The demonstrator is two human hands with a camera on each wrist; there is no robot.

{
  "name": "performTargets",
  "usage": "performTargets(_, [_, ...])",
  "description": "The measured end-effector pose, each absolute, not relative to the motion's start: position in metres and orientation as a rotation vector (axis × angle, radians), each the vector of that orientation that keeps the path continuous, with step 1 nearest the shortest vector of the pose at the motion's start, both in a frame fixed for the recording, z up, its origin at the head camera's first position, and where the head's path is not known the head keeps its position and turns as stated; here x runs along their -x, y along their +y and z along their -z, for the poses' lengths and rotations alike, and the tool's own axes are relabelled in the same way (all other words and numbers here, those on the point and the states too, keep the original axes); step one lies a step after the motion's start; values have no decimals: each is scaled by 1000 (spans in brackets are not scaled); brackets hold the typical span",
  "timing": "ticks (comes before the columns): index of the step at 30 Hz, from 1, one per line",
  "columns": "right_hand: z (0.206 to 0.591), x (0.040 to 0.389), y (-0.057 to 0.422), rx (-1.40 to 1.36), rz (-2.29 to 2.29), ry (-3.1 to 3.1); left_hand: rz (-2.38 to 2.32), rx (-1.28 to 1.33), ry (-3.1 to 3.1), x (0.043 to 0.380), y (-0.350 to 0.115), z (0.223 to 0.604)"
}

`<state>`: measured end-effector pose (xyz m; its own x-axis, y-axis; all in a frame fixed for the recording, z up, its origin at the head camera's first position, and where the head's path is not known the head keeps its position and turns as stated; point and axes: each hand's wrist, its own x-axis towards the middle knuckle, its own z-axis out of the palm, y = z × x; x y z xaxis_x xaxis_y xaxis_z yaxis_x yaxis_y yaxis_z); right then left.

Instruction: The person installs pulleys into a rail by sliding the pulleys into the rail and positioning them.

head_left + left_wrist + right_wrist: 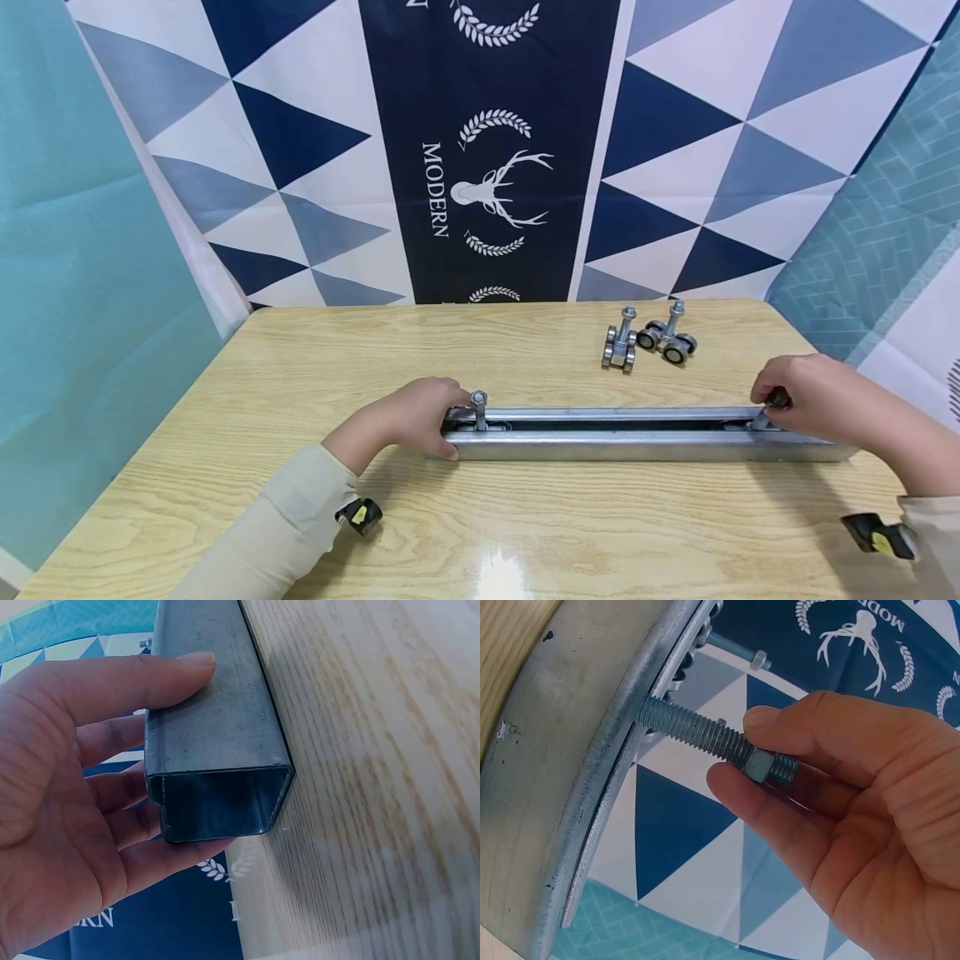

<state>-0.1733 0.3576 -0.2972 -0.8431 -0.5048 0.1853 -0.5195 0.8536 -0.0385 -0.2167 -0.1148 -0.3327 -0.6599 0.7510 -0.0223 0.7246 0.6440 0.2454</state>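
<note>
A slotted metal track [637, 451] lies lengthwise on the table, its slot facing up. My left hand [420, 414] grips its left end, thumb on the near side wall and fingers across on the far side; the square open end [221, 802] shows in the left wrist view. Beside those fingers, a roller trolley's upright bolt [479, 408] stands out of the slot. At the track's right end my right hand [828, 400] pinches another threaded bolt [694, 729] close to its nut [760, 765]. That bolt rises from the slot; its lower part is hidden inside the track.
Two loose roller trolleys [619, 343] stand close together behind the track, with wheels down and bolts up. The wooden table [337, 350] reaches back to a patterned cloth [495, 167]. Teal cloth [90, 292] hangs along the left side.
</note>
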Motion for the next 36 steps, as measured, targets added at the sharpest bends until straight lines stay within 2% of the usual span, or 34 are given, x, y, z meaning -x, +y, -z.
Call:
performTargets(21, [301,176,348,-880,-151,-2729,-318,-1249,2741,217,-115,334])
performTargets(36, [296,175,336,-845,-163,-2849,-319,-1247,2745,215,-115,333])
